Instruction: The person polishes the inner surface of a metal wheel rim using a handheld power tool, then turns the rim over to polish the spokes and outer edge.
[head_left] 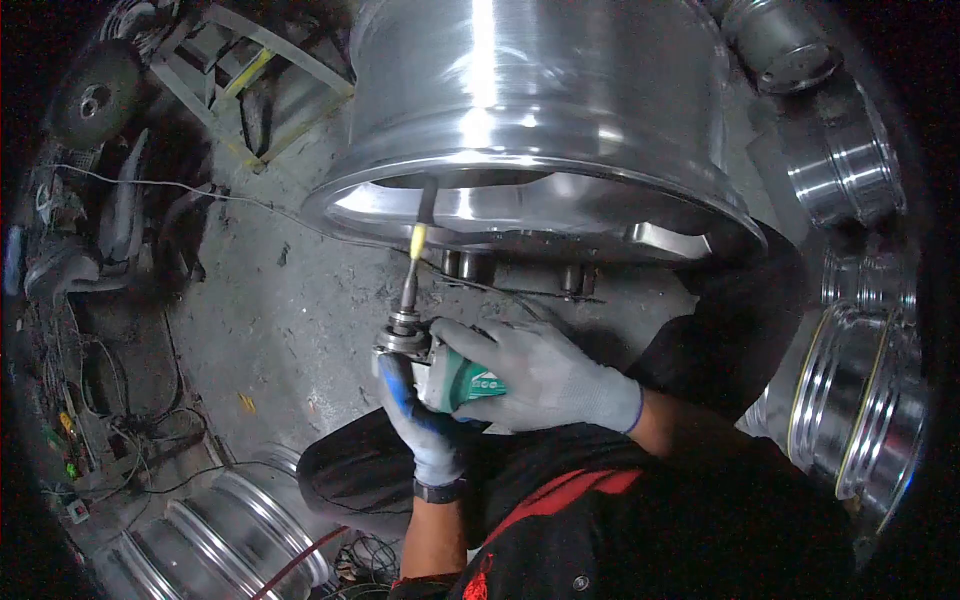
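Observation:
A green and silver power tool [465, 383] lies between my two gloved hands, its metal head and shaft pointing up. My left hand [420, 420], in a grey and blue glove, is wrapped round the tool's head from the left. From the right, my right hand [550, 380] grips the green body. The shaft carries a yellow collar [418, 241] and a dark tip, which reaches into an opening of the large shiny metal wheel [600, 90]. Whether the tip touches the metal cannot be made out.
Metal wheels stand at the right [845, 390] and lower left [215, 530]. A metal frame [250, 75] sits at the upper left on the grey floor [260, 320]. Cables [130, 430] lie on the left, and a thin cable crosses behind the tool.

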